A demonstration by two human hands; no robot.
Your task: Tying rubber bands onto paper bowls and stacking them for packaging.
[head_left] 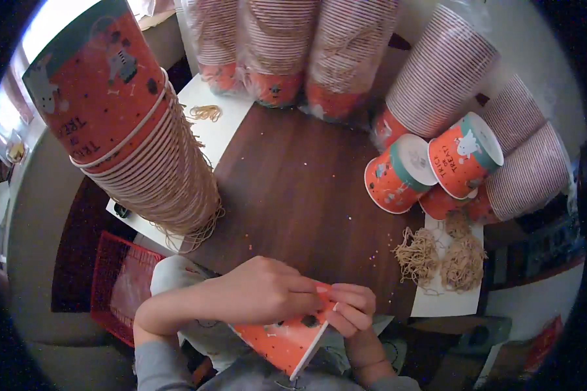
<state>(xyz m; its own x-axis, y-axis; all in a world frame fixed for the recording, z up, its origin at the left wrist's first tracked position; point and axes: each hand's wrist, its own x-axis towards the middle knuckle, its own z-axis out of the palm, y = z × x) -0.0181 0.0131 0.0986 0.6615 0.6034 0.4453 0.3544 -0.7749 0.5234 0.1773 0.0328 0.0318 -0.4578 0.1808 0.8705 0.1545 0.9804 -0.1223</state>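
An orange paper cup (287, 339) with small printed figures lies on its side at the near table edge, held between both hands. My left hand (261, 290) wraps over its top and my right hand (349, 309) pinches its base end. A tall tilted stack of the same orange cups (130, 130) rises at the left, with thin tan elastic loops hanging around it. Two loose bunches of tan elastic bands (440, 257) lie on a white sheet at the right.
Long stacks of cups in clear wrap (274, 45) lean at the back and right (437, 72) of the dark wooden table (293, 189). Two single cups (430, 166) lie on their sides. A red wire basket (120, 287) sits lower left. A few bands (205, 112) lie on white paper.
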